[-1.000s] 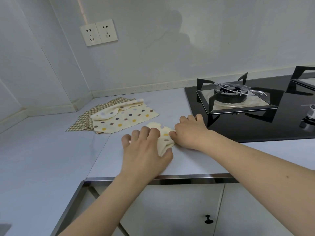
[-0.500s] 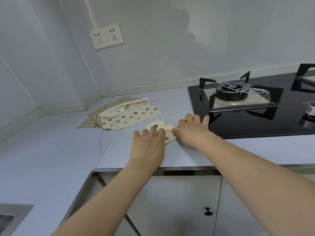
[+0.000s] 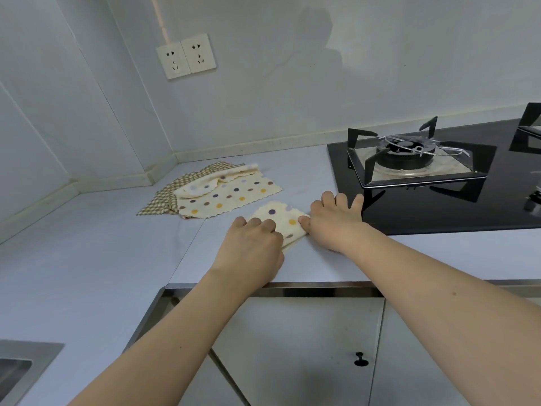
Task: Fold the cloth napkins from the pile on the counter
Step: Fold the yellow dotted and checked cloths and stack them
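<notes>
A small folded napkin (image 3: 281,222), cream with coloured dots, lies on the pale counter (image 3: 87,244) near its front edge, just left of the black gas hob (image 3: 439,206). The left hand (image 3: 253,247) lies palm-down over the napkin's near-left part, fingers bent at the knuckles and pressing the cloth; whether they grasp it cannot be told, since the hand hides that part of the fold. The right hand (image 3: 333,221) rests at the napkin's right edge, thumb touching the cloth and fingers spread, relaxed, on the counter beside the hob's left rim. Behind and to the left, apart from the folded piece, the pile of napkins (image 3: 225,191) holds a spread dotted cloth, a second dotted cloth bunched on top, and a checked napkin (image 3: 164,197) underneath. A burner with pan supports (image 3: 409,159) stands on the hob. A double wall socket (image 3: 186,55) sits above the pile; a sink corner (image 3: 17,367) shows lower left, and a cabinet door with a dark knob (image 3: 360,358) lies below the counter edge.
</notes>
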Tool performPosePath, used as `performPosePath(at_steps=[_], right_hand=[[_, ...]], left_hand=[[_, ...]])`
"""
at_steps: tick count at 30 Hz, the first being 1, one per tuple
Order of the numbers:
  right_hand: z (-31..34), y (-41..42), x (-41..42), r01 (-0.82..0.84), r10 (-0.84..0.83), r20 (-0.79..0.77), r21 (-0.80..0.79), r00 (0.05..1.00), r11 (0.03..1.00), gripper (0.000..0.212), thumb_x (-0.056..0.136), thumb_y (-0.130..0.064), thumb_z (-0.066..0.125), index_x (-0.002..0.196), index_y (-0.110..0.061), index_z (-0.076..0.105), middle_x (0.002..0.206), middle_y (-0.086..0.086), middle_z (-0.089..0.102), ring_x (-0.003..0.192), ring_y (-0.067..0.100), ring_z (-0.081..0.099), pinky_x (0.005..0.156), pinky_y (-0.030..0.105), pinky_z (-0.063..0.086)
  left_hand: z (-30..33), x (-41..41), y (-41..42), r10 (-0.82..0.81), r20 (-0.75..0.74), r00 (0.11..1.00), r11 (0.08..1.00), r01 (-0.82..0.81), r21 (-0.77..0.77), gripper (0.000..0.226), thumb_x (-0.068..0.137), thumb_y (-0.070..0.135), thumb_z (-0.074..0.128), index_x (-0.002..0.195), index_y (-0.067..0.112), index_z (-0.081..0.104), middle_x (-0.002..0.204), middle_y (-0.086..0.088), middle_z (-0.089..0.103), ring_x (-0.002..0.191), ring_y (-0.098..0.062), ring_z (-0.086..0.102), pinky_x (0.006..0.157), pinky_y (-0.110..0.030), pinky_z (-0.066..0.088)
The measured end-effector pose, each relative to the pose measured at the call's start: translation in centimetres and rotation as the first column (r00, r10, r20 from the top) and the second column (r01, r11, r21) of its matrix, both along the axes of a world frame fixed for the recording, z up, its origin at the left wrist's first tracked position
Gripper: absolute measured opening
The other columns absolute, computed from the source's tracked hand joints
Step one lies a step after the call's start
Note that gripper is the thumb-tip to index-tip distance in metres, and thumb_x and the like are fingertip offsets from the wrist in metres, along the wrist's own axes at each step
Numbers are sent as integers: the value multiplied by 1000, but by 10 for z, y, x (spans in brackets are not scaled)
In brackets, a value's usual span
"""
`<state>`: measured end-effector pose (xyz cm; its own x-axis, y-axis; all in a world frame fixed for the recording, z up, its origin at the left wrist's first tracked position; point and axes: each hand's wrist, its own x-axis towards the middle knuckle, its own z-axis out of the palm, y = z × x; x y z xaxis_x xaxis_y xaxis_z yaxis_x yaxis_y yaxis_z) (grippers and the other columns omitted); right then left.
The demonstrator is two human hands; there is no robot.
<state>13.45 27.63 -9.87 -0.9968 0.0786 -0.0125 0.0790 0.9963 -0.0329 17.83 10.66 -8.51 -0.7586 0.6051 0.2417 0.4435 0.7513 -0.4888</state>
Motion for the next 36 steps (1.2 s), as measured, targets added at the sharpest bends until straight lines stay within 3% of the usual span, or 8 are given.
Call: performPosePath(at_steps=[9, 15, 18, 21, 24, 28, 31, 36], right_hand=[[-7, 4, 3, -30, 24, -102, -53, 995, 998, 50, 99, -47, 20, 129, -14, 43, 131, 10, 36, 123, 32, 30, 107, 61, 18], [-13, 1, 6, -21, 6, -213, -67, 977, 998, 53, 98, -53, 20, 126, -17, 46, 129, 8, 43, 118, 31, 36, 105, 55, 23], [-12, 2, 7, -38, 24, -196, -70, 980, 997, 70, 93, -68, 15, 128, -16, 46, 130, 8, 43, 121, 31, 36, 107, 54, 23], [-10, 3, 7, -75, 66, -169, -42, 983, 996, 78, 87, -76, 19, 126, -16, 50, 129, 7, 43, 122, 30, 35, 107, 51, 24], [-10, 5, 6, -123, 109, -186, -68, 976, 990, 67, 86, -75, 27, 109, -20, 57, 122, 2, 45, 118, 27, 39, 104, 45, 26], [-6, 9, 12, -220, 138, -296, -264, 945, 939, 35, 87, -62, 49, 94, -27, 49, 93, -9, 54, 96, 19, 50, 85, 34, 36], [-3, 14, 18, -228, 72, -256, -659, 964, 717, 24, 84, -41, 66, 91, -33, 45, 85, -6, 63, 78, 17, 58, 73, 37, 47], [23, 29, 35, -225, 10, -225, -974, 974, -8, 52, 84, -2, 70, 119, -36, 53, 105, 11, 62, 91, 18, 65, 88, 34, 53]], left_hand=[[22, 30, -17, 85, 109, 990, 996, -84, -9, 32, 86, 30, 34, 58, 15, 36, 67, 1, 41, 65, -19, 33, 74, -34, 24], [26, -23, -29, 54, 379, 924, 682, -311, 662, 30, 97, 28, 40, 105, 13, 66, 109, -7, 63, 94, -23, 59, 79, -40, 51], [16, -55, -21, 171, 568, 805, 707, -502, 499, 47, 96, 47, 43, 133, 17, 50, 132, -4, 51, 120, -25, 46, 94, -40, 44], [10, -75, -16, 302, 624, 721, 750, -584, 312, 43, 94, 49, 48, 116, 14, 54, 114, -6, 55, 106, -26, 49, 80, -35, 42], [15, -84, -11, 189, 714, 674, 708, -597, 377, 20, 90, 30, 57, 97, 11, 54, 91, -2, 56, 76, -18, 51, 61, -27, 37], [13, -86, -13, -65, 737, 672, 565, -584, 582, 29, 83, 16, 64, 108, 18, 50, 102, -2, 57, 84, -18, 55, 69, -30, 43], [9, -73, -11, -305, 720, 623, 330, -640, 693, 40, 83, 13, 69, 116, 23, 48, 108, -1, 60, 90, -18, 62, 69, -26, 49], [21, -45, 3, -460, 697, 550, 157, -722, 674, 35, 88, 37, 63, 113, 14, 67, 94, -4, 75, 86, -23, 70, 80, -32, 56]])
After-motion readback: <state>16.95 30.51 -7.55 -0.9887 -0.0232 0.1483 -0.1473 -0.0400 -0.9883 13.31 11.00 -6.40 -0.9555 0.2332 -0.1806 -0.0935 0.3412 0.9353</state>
